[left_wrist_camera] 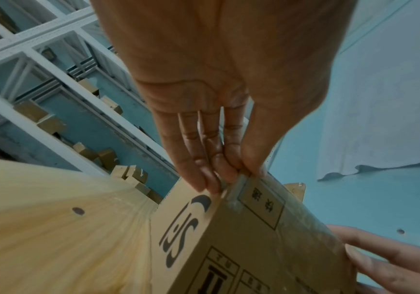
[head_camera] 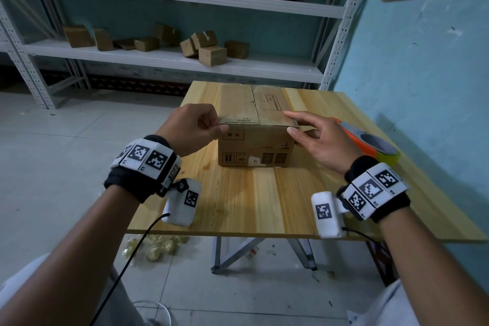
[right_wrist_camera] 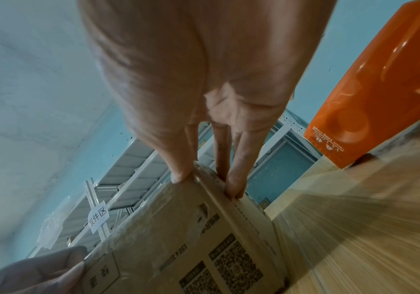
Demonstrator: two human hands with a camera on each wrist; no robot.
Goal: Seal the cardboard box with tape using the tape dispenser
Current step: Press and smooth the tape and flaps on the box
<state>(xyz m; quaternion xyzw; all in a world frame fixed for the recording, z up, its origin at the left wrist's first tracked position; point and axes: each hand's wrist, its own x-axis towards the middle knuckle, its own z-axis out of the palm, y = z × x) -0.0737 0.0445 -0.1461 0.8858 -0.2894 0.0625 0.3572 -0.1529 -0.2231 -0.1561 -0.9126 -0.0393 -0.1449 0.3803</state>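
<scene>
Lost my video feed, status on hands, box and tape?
Left hand pinches box near-left top corner. Right hand grips near-right corner. Tape dispenser untouched on table, right of box. Nothing blocking.

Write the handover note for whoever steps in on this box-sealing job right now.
Left hand: pinches the cardboard box's near-left top corner.
Right hand: thumb and fingers pinch the near-right top corner.
Box: on the wooden table, flaps folded shut.
Orange tape dispenser: lying on the table to the right of the box, untouched.
Done: flaps closed and lined up.
Left: pick up the dispenser, run tape along the top centre seam; whether old tape remains there is unclear.
</scene>
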